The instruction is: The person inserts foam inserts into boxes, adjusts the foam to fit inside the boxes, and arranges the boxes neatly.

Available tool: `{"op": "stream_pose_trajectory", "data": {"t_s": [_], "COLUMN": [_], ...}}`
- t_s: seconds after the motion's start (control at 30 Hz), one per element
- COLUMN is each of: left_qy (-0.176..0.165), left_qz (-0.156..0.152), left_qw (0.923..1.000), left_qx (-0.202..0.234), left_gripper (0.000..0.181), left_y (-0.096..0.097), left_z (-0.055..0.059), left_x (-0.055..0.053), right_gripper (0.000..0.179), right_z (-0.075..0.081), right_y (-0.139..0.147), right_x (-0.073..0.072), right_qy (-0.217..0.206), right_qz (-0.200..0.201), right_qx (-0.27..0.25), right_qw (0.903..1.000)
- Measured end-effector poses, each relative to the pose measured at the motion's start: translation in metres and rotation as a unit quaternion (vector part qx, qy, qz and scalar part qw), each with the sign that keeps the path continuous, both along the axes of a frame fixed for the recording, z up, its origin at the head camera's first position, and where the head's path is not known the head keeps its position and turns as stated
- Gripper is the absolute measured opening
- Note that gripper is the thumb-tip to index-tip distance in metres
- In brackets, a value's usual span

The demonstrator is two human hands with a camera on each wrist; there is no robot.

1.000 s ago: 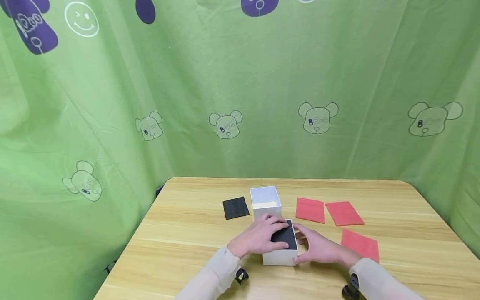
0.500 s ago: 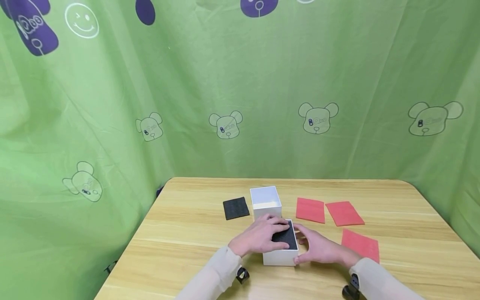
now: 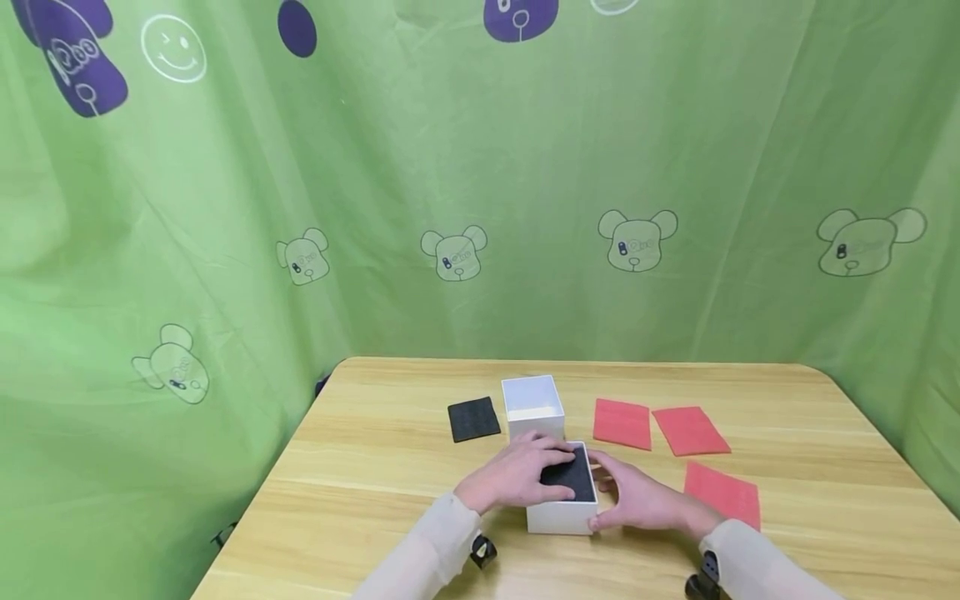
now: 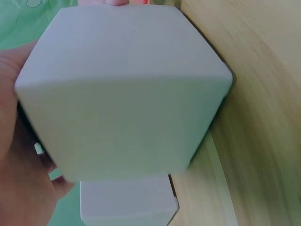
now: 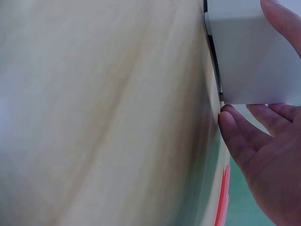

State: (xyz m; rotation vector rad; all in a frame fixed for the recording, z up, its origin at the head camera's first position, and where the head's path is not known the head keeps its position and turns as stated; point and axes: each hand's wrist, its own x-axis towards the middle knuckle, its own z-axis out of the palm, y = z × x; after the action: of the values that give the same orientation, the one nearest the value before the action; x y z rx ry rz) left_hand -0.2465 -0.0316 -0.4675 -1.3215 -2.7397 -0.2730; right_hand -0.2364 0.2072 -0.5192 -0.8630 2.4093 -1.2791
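A white box (image 3: 561, 518) sits on the table near its front, a black foam pad (image 3: 573, 472) filling its open top. My left hand (image 3: 517, 473) lies over that pad, fingers and thumb spread and resting on it; the palm hides the pad's left part. At the box's right side is my right hand (image 3: 637, 493), its thumb on the front corner and its fingers bent along the side. In the left wrist view the white box (image 4: 113, 122) stands close up, with the left hand (image 4: 19, 155) along its top. The right wrist view shows the right hand (image 5: 277, 155) holding the box's side.
Directly behind stands a second white box (image 3: 534, 423) with an open top. A loose black square (image 3: 474, 418) lies to its left. To the right are three red squares, a near one (image 3: 723, 493) and two farther back (image 3: 622, 423). A green curtain (image 3: 525, 308) hangs behind the table.
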Motion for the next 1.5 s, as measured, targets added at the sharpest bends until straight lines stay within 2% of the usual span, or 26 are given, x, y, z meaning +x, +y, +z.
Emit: {"op": "stream_pose_trajectory", "data": {"t_s": [0.23, 0.47, 0.63, 0.9, 1.17, 1.33, 1.5], "left_qy": [-0.017, -0.038, -0.034, -0.018, -0.026, -0.016, 0.001], "left_qz": [0.011, 0.018, 0.016, 0.039, 0.070, 0.078, 0.082], "left_qw": [0.9996, 0.9991, 0.9992, 0.9990, 0.9972, 0.9968, 0.9967], "left_qx": [0.019, 0.011, 0.009, 0.014, 0.008, 0.001, 0.001], "left_gripper": [0.056, 0.056, 0.055, 0.050, 0.049, 0.048, 0.041], "left_y": [-0.014, -0.016, -0.020, -0.031, -0.027, -0.023, -0.025], "left_z": [-0.001, -0.002, 0.001, 0.010, 0.007, 0.008, 0.014], "left_x": [0.001, 0.000, 0.001, 0.004, 0.004, 0.005, 0.008], "right_gripper": [0.105, 0.106, 0.106, 0.108, 0.106, 0.106, 0.107], "right_z": [-0.001, 0.000, -0.002, -0.002, -0.001, -0.001, -0.002], "right_y": [0.001, 0.000, -0.001, -0.001, -0.003, -0.002, -0.001], "right_x": [0.001, 0.001, 0.001, 0.000, 0.002, 0.001, 0.001], "right_qy": [0.006, 0.004, 0.000, 0.008, 0.002, 0.002, 0.006], "right_qz": [-0.010, -0.012, -0.013, -0.013, -0.009, -0.009, -0.009], "right_qx": [0.009, 0.009, 0.005, -0.005, -0.005, -0.006, -0.005], "right_qw": [0.9999, 0.9999, 0.9999, 0.9999, 0.9999, 0.9999, 0.9999]}}
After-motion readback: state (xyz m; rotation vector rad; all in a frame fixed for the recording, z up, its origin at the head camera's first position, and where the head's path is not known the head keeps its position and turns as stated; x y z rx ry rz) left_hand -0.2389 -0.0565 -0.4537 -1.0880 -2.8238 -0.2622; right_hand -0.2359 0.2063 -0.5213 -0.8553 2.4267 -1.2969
